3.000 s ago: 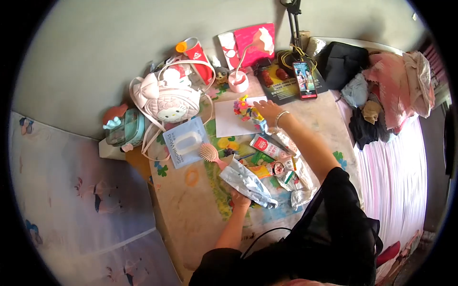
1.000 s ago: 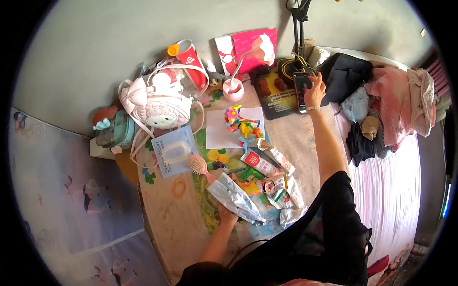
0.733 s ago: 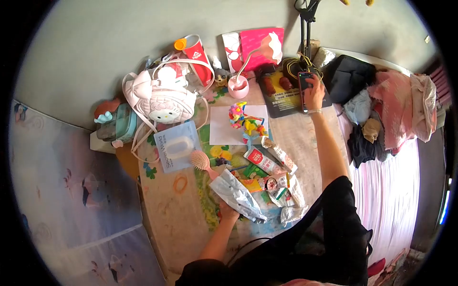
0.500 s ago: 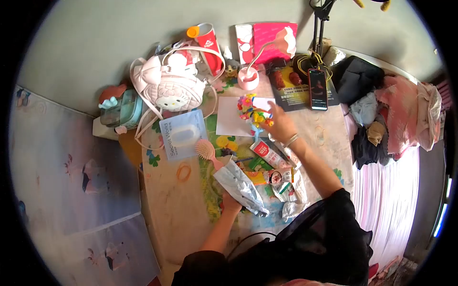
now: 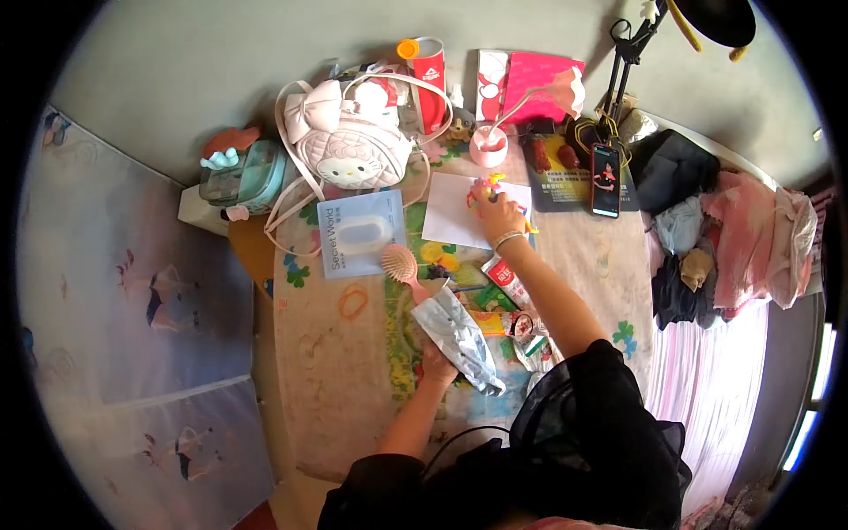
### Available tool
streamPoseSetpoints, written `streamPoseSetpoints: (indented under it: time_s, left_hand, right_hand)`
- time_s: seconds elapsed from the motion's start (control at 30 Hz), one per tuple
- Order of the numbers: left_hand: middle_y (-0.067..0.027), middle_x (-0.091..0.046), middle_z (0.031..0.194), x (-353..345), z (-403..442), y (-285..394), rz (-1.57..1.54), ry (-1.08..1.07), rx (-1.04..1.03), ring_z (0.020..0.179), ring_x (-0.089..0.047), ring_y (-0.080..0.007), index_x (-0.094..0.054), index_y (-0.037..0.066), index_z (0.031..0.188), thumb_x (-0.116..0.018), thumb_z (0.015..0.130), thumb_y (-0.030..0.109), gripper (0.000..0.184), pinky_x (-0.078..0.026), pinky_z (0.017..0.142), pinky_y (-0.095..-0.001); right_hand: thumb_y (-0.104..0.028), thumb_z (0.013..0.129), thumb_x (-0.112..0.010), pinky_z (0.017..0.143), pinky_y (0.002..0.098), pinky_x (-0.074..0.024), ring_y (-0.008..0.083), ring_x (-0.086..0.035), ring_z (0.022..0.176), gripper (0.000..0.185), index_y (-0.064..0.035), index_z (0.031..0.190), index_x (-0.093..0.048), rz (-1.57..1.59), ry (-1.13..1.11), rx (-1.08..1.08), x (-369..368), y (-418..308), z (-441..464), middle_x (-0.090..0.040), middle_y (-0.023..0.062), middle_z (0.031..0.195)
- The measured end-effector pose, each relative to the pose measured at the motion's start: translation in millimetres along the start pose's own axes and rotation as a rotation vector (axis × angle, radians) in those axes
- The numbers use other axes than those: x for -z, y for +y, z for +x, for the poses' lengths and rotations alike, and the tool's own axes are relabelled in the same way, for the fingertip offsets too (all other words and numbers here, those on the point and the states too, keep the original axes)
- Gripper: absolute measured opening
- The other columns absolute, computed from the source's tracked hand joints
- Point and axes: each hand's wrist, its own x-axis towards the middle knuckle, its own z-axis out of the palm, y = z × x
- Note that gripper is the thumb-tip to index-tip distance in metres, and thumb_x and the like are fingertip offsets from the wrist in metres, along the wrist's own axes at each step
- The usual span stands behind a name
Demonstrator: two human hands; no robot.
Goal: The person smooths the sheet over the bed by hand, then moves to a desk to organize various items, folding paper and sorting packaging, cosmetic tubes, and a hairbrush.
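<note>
My left hand [image 5: 438, 364] is at the lower edge of a silvery wrapper [image 5: 457, 337], its fingers mostly hidden beneath it. A pink hairbrush [image 5: 401, 263] lies with its handle end at the top of that wrapper. Over the white paper [image 5: 450, 210], my right hand [image 5: 502, 221] is closed on a colorful flower toy [image 5: 485, 187], whose parts stick out above and beside the fingers. Just below the right wrist lie a red and white tube [image 5: 505, 276] and a yellow packet [image 5: 491, 323].
A white bag [image 5: 358, 155] and a blue packet [image 5: 362, 234] are at the left. Behind the paper stands a pink lamp [image 5: 488, 148]. A lit phone [image 5: 605, 181] leans at the back right, beside a dark mat [image 5: 556, 190]. Heaped clothes [image 5: 738, 230] lie farther right.
My right hand went to the phone, then came back to the flower toy and closed on it. The phone screen shows a different picture. My left hand has stayed by the wrapper. The view has shifted.
</note>
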Motion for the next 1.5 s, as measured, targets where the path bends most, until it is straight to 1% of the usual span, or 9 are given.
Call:
streamPoseSetpoints:
  time_s: [0.07,0.2,0.27,0.4,0.47,0.7,1.2,1.37,1.5]
  left_hand:
    - [-0.0103,-0.044,0.119,0,2,1,0.007,-0.001,-0.029,0.112,-0.037,-0.0289,-0.046,0.012,0.114,-0.046,0.074,0.036,0.046,-0.024,0.097,-0.0407]
    - [-0.0088,-0.042,0.122,-2,0,0,0.093,-0.047,-0.037,0.114,-0.035,-0.0279,-0.044,0.012,0.116,-0.044,0.075,0.038,0.048,-0.020,0.098,-0.0425]
    - [-0.0082,-0.041,0.123,2,2,4,0.186,0.019,-0.078,0.115,-0.034,-0.0275,-0.043,0.013,0.117,-0.043,0.076,0.039,0.049,-0.016,0.099,-0.0448]
    - [-0.0084,-0.041,0.123,1,3,3,0.232,0.048,-0.121,0.116,-0.032,-0.0275,-0.042,0.013,0.118,-0.042,0.076,0.039,0.050,-0.013,0.100,-0.0470]
    - [-0.0091,-0.042,0.122,2,3,3,0.205,0.075,-0.117,0.114,-0.035,-0.0277,-0.044,0.013,0.117,-0.044,0.075,0.039,0.049,-0.017,0.099,-0.0460]
    - [-0.0106,-0.048,0.114,-6,-2,-3,0.137,0.154,-0.167,0.106,-0.043,-0.0292,-0.048,0.013,0.112,-0.050,0.072,0.035,0.046,-0.029,0.091,-0.0430]
    - [-0.0113,-0.046,0.115,-10,-3,-5,-0.155,0.062,-0.080,0.107,-0.040,-0.0327,-0.049,0.011,0.110,-0.049,0.073,0.031,0.042,-0.027,0.092,-0.0469]
    - [-0.0116,-0.048,0.113,-3,-2,-1,0.024,0.145,-0.132,0.106,-0.042,-0.0333,-0.050,0.011,0.108,-0.051,0.072,0.031,0.041,-0.028,0.092,-0.0475]
    - [-0.0127,-0.050,0.109,-8,-3,-4,-0.064,0.171,-0.152,0.103,-0.043,-0.0338,-0.051,0.010,0.106,-0.052,0.072,0.030,0.040,-0.025,0.094,-0.0495]
  right_hand:
    - [-0.017,0.077,-0.048,0.061,0.0409,-0.0469,0.0330,-0.054,0.084,0.045,-0.0297,0.119,-0.034,0.010,0.053,0.064,8,17,5,-0.051,0.0167,0.101]
    - [0.002,0.060,-0.060,0.067,0.0335,-0.0481,0.0208,-0.055,0.082,0.069,-0.0191,0.119,-0.030,0.897,-0.201,0.289,66,40,0,-0.053,0.0126,0.091]
    - [-0.001,0.058,-0.071,0.072,0.0308,-0.0470,0.0172,-0.051,0.089,0.081,-0.0126,0.122,-0.022,1.427,-0.239,0.488,50,57,19,-0.050,0.0103,0.099]
    - [-0.020,0.060,-0.076,0.082,0.0296,-0.0423,0.0161,-0.049,0.094,0.078,-0.0028,0.115,-0.025,1.297,0.079,0.395,47,62,49,-0.049,0.0078,0.104]
    - [-0.023,0.063,-0.074,0.076,0.0286,-0.0459,0.0172,-0.052,0.091,0.073,-0.0011,0.118,-0.031,1.609,-0.130,0.260,59,60,46,-0.051,0.0079,0.102]
    - [-0.016,0.063,-0.073,0.075,0.0268,-0.0441,0.0143,-0.052,0.087,0.066,0.0026,0.116,-0.038,1.376,-0.021,0.360,77,64,91,-0.053,0.0076,0.100]
    - [-0.014,0.071,-0.061,0.075,0.0263,-0.0421,0.0149,-0.051,0.085,0.044,0.0031,0.108,-0.043,1.180,0.058,0.282,85,61,124,-0.054,0.0092,0.093]
    - [-0.023,0.075,-0.057,0.072,0.0273,-0.0424,0.0139,-0.051,0.082,0.041,0.0021,0.105,-0.045,1.057,0.078,0.306,66,69,145,-0.055,0.0094,0.090]
    - [-0.033,0.074,-0.053,0.072,0.0342,-0.0427,0.0305,-0.056,0.083,0.046,0.0005,0.105,-0.045,0.815,0.238,0.233,60,68,150,-0.056,0.0212,0.087]
